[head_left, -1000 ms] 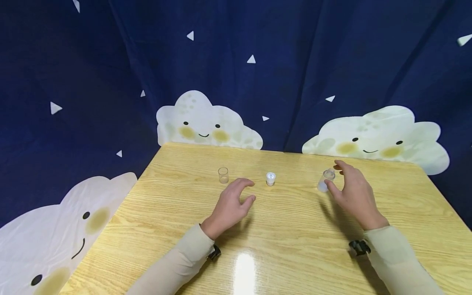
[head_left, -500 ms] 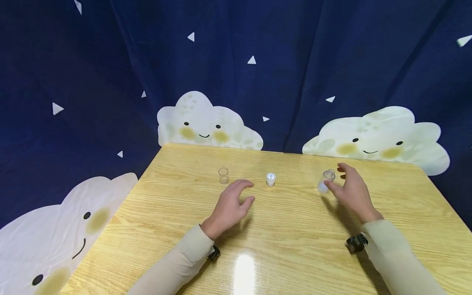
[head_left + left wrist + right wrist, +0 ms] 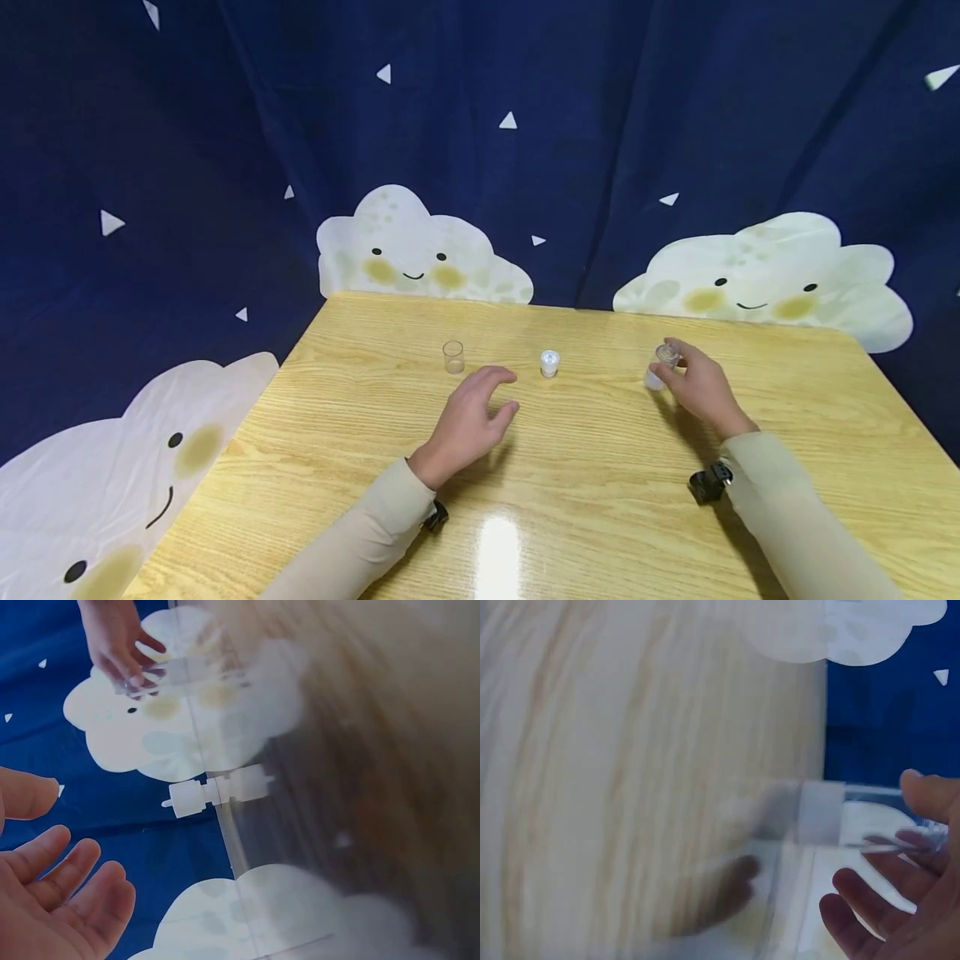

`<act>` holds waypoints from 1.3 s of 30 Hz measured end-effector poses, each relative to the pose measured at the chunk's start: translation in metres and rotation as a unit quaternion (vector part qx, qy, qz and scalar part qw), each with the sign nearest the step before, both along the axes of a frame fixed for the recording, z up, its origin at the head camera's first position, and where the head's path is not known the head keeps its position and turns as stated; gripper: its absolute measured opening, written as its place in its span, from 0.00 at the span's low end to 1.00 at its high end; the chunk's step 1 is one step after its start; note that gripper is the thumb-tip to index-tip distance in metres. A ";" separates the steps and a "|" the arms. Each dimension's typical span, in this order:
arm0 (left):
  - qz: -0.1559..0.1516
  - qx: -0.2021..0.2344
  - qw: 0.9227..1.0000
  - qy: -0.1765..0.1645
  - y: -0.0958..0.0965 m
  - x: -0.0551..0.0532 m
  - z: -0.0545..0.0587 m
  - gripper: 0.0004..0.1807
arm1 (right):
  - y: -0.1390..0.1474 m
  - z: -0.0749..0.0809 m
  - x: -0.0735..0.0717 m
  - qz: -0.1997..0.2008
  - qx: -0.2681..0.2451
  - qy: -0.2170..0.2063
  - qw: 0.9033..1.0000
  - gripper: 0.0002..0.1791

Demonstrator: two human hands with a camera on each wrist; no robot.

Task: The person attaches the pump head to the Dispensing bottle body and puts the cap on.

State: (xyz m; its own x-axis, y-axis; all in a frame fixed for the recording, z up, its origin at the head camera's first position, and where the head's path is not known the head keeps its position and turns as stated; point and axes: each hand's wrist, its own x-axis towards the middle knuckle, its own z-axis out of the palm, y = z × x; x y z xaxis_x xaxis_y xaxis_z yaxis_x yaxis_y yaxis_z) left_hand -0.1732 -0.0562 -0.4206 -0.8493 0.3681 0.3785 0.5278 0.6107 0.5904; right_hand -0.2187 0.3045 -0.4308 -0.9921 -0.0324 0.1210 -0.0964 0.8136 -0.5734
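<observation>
My right hand holds a clear, bottle-like cylinder near its top, thumb on the near side and fingers behind. In the right wrist view, the cylinder has a whitish lower part and transparent upper walls; the thumb and fingers lie on opposite sides of its upper end. My left hand hovers over the table with relaxed, spread fingers and holds nothing. Beyond it stands a small white piece, which shows a stepped body with a thin tip in the left wrist view. A short transparent cup-like ring stands farther left.
The wood-grain table reflects a bright light near its front. At its far edge hangs a dark blue curtain with white clouds and small triangles. Dark camera mounts sit below the wrists.
My right hand has moved left and inward, and its fingers have drawn in around the top of the clear cylinder. My left hand and the other pieces have stayed put.
</observation>
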 end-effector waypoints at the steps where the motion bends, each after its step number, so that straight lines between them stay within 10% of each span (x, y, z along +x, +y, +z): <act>1: 0.001 0.000 1.000 0.000 0.000 0.000 0.000 0.20 | 0.000 0.000 -0.001 0.000 0.003 0.000 1.000 0.34; 39: 0.004 0.019 1.000 -0.018 -0.009 0.000 0.007 0.20 | 0.000 -0.010 -0.006 -0.004 -0.030 -0.021 0.999 0.26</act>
State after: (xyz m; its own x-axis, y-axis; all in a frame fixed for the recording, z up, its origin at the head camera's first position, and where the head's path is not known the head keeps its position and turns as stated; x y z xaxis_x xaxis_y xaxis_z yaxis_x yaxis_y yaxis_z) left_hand -0.1735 -0.0653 -0.4135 -0.8656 0.3466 0.3614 0.5007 0.5922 0.6314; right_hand -0.2247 0.3044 -0.4411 -0.9965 -0.0193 0.0810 -0.0658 0.7780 -0.6249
